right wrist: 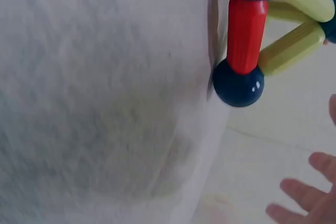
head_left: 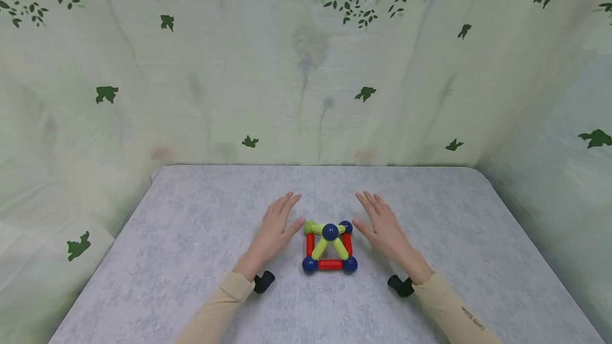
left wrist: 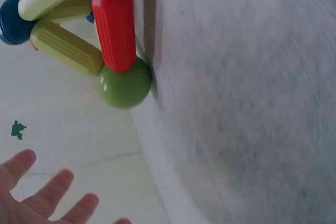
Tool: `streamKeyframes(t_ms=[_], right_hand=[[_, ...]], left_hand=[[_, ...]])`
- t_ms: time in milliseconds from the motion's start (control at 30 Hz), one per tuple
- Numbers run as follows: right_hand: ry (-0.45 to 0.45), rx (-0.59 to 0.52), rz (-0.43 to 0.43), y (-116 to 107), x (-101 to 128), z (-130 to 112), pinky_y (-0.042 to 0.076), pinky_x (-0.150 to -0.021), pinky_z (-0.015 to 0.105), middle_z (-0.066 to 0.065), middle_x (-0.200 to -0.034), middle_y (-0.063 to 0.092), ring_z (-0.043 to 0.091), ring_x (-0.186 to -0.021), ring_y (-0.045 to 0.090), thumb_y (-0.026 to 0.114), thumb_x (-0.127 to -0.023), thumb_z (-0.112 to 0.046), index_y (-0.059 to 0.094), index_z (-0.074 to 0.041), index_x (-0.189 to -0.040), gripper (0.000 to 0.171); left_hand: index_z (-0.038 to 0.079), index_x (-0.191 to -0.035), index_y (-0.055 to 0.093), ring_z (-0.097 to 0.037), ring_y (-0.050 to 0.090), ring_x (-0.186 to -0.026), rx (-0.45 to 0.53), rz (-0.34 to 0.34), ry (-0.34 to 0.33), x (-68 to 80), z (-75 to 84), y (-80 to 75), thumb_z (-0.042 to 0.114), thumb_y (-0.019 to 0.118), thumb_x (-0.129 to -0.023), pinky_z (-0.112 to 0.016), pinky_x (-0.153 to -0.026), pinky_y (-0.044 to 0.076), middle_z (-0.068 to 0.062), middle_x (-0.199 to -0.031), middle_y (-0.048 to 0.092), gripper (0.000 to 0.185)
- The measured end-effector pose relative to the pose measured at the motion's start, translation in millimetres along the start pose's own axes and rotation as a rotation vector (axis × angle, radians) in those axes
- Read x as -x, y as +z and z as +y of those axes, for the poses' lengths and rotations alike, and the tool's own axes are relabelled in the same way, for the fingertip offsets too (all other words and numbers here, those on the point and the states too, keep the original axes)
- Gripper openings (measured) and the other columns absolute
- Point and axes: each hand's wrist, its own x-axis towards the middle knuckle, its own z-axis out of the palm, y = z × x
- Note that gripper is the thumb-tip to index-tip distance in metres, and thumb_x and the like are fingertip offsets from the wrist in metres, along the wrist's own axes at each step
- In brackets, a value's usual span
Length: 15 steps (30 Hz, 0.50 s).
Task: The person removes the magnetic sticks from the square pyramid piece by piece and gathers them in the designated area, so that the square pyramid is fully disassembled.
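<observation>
Rod-and-ball pyramid looks fully assembled on counter; both hands, left and right, flat, released beside it.

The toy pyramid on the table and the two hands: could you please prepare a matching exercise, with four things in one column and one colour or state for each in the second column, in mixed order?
Things:
1. top ball
2. front base stick
3. sloping stick
4. left hand

Colours or states:
A. red
B. open, flat beside the toy
C. dark blue
D. yellow-green

Right pairs: 1-C, 2-A, 3-D, 4-B
</observation>
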Motion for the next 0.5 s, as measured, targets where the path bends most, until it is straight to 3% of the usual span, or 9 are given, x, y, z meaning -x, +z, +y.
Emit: streamKeyframes(t_ms=[167,267,367,500], right_hand=[[-0.072,-0.271,0.013,5.3,5.4,-7.7,0.041,-0.097,0.051,0.015,-0.138,0.048,0.031,-0.124,0.046,0.064,-0.093,-0.021,0.043,-0.006,-0.142,0.055],[-0.089,-0.416,0.009,10.5,9.1,-12.7,0.05,-0.087,0.043,0.015,-0.12,0.06,0.027,-0.108,0.058,0.067,-0.091,-0.015,0.052,0.0,-0.13,0.045],[-0.068,-0.526,-0.032,14.1,12.9,-19.1,0.053,-0.08,0.036,0.013,-0.106,0.063,0.026,-0.095,0.062,0.067,-0.09,-0.011,0.056,0.003,-0.119,0.034],[-0.013,-0.589,-0.112,10.7,18.4,-34.6,0.053,-0.077,0.033,0.013,-0.1,0.063,0.026,-0.088,0.062,0.066,-0.09,-0.005,0.056,0.004,-0.108,0.023]], left_hand=[[0.003,-0.138,0.046,-0.03,0.044,-0.126,0.326,-0.069,0.073,-0.4,10.5,11.1,0.024,0.055,-0.099,-0.052,-0.102,0.034,-0.015,-0.134,0.051,0.046],[0.002,-0.133,0.05,-0.028,0.05,-0.121,0.451,-0.1,0.083,-1.1,16.5,18.7,0.018,0.06,-0.096,-0.051,-0.101,0.036,-0.016,-0.127,0.057,0.041],[0.005,-0.129,0.054,-0.025,0.052,-0.119,0.51,-0.108,0.072,-1.7,21.6,25.7,0.016,0.065,-0.093,-0.049,-0.101,0.037,-0.012,-0.124,0.059,0.04],[0.007,-0.126,0.056,-0.022,0.052,-0.117,0.512,-0.112,0.076,-1.2,27.8,33.7,0.016,0.071,-0.088,-0.046,-0.1,0.04,-0.006,-0.124,0.059,0.042]])
